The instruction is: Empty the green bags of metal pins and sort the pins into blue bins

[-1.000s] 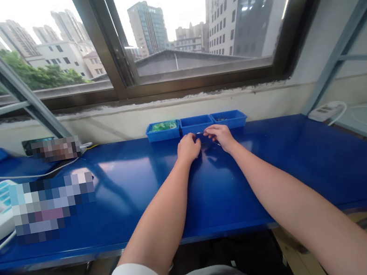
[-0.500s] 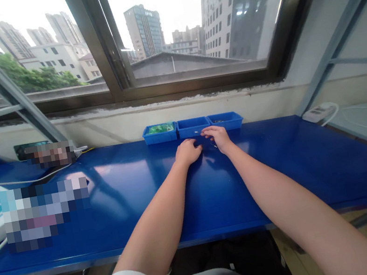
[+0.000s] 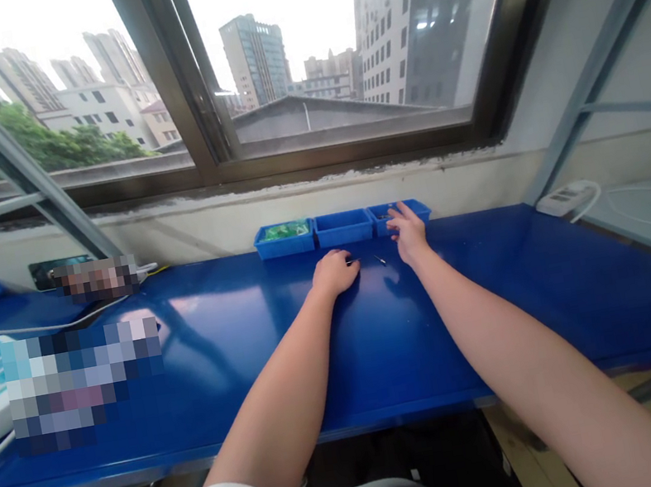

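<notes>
Blue tabletop (image 3: 232,394) stretches beneath a window (image 3: 347,153). On it lies a slim metallic piece (image 3: 380,261); beside that, the left hand (image 3: 334,274) pinches a small dark piece (image 3: 352,261) (too tiny to identify). The right hand (image 3: 411,235), fingers loosely parted, apparently unladen, hangs at the rightmost bin (image 3: 381,228), partly hiding its contents: seemingly a picking step, wanting fingertip precision.

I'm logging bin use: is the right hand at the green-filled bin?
No, the right hand is at the row's right bin, with the green contents in its left bin.
</notes>
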`<state>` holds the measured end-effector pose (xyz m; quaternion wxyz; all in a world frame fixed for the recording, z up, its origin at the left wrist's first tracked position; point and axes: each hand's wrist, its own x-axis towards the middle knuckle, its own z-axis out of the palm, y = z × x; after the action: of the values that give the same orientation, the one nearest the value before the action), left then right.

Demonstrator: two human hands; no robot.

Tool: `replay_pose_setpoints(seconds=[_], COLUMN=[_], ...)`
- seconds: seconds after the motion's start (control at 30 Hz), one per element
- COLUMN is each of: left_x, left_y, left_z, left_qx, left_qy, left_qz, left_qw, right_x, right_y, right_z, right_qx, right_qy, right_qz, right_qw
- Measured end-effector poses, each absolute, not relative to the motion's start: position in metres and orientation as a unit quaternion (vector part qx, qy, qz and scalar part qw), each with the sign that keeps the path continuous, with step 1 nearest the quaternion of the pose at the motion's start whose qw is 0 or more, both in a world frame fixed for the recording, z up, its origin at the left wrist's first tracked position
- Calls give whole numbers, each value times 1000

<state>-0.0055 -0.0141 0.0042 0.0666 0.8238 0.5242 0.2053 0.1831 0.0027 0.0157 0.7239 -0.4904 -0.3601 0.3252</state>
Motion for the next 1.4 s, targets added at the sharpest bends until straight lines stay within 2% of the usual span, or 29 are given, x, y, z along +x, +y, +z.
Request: replay_pose_setpoints(seconds=[0.1, 0.23, 0.43, 0.6, 0.73, 0.83, 1.13, 1.3, 1.4], left_x=[-4, -2, -1, -1, 1, 1, 0, -1, -3], left_y=[-16, -19, -24, -31, -32, -30, -25, -24, -21], left_z=[6, 9, 18, 21, 15, 10, 8, 9, 10], left_qx=[819, 799, 754, 690, 693, 722, 798, 816, 803], left_qy=[529, 542, 567, 673, 691, 670, 580, 538, 537], left_qz=[212, 250, 325, 266, 205, 170, 160, 207, 253], left_qw=[72, 77, 68, -12, 18, 35, 30, 47, 60], right_x=[183, 177, 160, 155, 149, 140, 137, 146, 148], right_y=[5, 5, -11, -14, -19, -25, -24, -12, -6], right_z=[11, 4, 10, 25, 34, 35, 19, 7, 2], right_qx=[-510, -565, -628, -715, -738, -740, -669, -530, -486], right_qy=[-401, -494, -671, -658, -653, -647, -687, -716, -696], right_qz=[313, 212, 121, 67, 119, 128, 91, 194, 259], right_qw=[694, 626, 374, 228, 122, 135, 268, 410, 461])
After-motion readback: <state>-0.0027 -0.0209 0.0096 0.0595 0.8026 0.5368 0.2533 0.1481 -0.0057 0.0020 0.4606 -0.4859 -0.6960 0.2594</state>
